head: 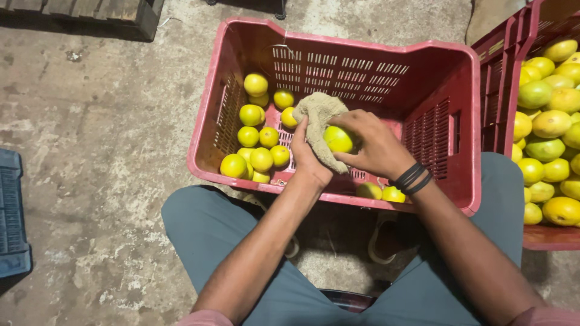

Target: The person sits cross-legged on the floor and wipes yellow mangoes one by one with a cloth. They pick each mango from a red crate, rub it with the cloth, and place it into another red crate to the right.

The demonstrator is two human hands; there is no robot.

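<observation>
Your left hand (310, 158) is mostly tucked behind the cloth (319, 124), so you can't really see its fingers or how much of the fruit (337, 139) they're touching. The fruit itself only peeks out between cloth and your right hand (374, 147), the far side's covered. The second crate (504, 90) on the right runs off the edge, so no telling how full it is further over. Same for the blue crate (12, 211) at the left, only a sliver shows. The pallet (84, 15) up top is cut off too. Two fruits (380, 192) near your right wrist are half hidden behind the crate (338, 84) rim.
</observation>
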